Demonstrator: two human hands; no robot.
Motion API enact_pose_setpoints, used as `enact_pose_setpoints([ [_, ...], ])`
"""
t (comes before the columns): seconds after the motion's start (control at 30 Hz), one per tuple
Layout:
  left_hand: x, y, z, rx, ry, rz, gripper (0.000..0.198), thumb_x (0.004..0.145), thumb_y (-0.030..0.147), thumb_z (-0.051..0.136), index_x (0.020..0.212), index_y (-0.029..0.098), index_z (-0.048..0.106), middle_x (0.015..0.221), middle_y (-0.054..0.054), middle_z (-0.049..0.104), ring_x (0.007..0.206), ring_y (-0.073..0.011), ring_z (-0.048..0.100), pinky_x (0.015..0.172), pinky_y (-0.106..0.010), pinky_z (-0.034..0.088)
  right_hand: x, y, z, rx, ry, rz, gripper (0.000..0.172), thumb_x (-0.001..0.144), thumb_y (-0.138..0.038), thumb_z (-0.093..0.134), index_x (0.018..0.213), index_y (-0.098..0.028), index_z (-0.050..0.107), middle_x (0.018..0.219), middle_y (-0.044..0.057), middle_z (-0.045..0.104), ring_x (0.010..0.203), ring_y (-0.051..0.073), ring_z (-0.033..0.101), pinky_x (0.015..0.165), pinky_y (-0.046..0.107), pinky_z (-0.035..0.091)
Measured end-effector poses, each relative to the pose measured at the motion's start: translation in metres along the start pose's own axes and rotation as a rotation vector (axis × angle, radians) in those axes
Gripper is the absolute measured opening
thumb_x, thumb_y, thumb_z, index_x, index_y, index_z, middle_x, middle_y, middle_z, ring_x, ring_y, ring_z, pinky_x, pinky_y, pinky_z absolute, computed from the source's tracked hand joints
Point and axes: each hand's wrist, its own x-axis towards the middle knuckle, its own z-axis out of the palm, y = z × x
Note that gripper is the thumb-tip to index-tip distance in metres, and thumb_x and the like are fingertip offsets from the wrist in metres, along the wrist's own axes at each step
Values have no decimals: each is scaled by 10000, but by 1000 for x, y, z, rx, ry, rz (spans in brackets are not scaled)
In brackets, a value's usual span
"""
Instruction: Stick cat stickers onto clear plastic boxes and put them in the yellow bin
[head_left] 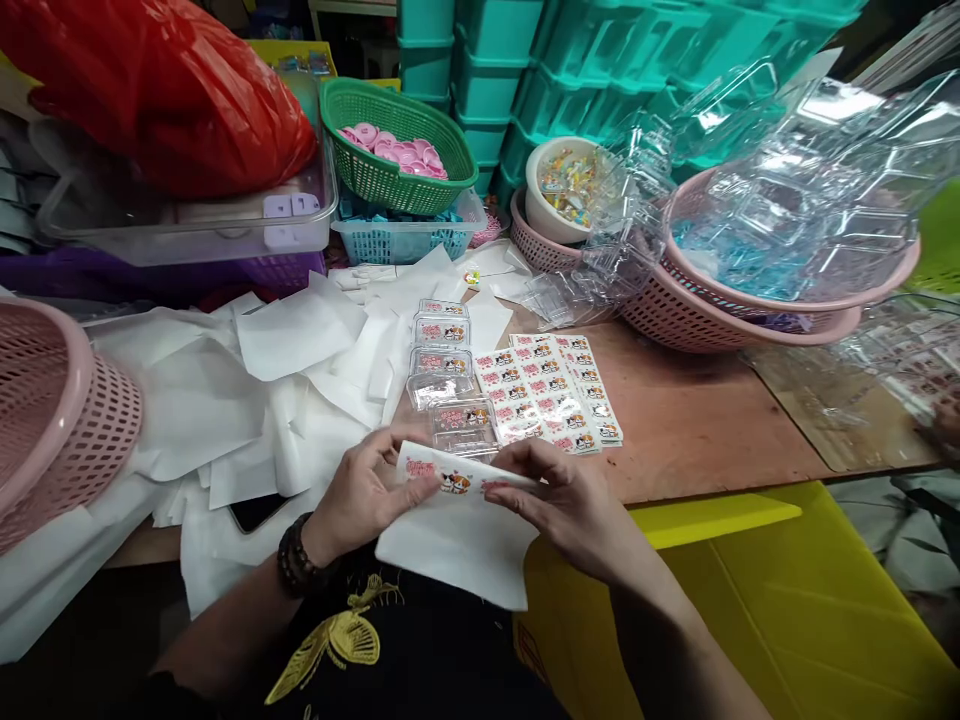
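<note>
Between my hands, near the table's front edge, is a sticker sheet [457, 540] whose printed top row of cat stickers faces me; its lower part is blank white. My left hand [367, 490] pinches the sheet at its left end, thumb on the printed row. On the right end, my right hand [562, 500] grips the same sheet between thumb and fingers. Just beyond lies a clear plastic box [463, 425] bearing a cat sticker, with a row of similar boxes [441, 332] behind it. More sticker sheets [547, 395] lie flat to the right of the boxes.
Loose white backing papers [202, 400] cover the left side, partly over a phone [257, 511]. A pink basket [112, 400] stands far left. At the right, a pink basket [720, 310] holds clear plastic shells [817, 190]. Behind are a green basket [397, 190] of pink pieces and teal crates [491, 95].
</note>
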Motion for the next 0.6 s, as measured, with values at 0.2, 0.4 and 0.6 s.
enact_pose_setpoints([
  [0.2,9,27,-4,266,-219,165,259,763,373,802,967,218,766,876,-31,779,805,-198,674,794,-326,506,-5,-12,2,-140,-87,-136,161,926,-344,582,869,-213,656,796,19,688,705,147,613,625,267,470],
  [0.4,13,22,-5,89,-373,-131,207,794,374,755,810,170,784,762,-30,770,660,-145,642,588,-225,446,-8,1,0,-70,122,-130,202,845,-408,688,828,-208,664,743,22,672,681,153,600,594,270,487],
  [0.6,17,16,-9,42,-501,-202,273,765,413,761,776,141,787,698,-31,732,611,-114,567,557,-207,391,-10,12,-2,39,46,-24,316,811,-493,705,899,-189,690,724,24,687,634,148,607,546,265,484],
])
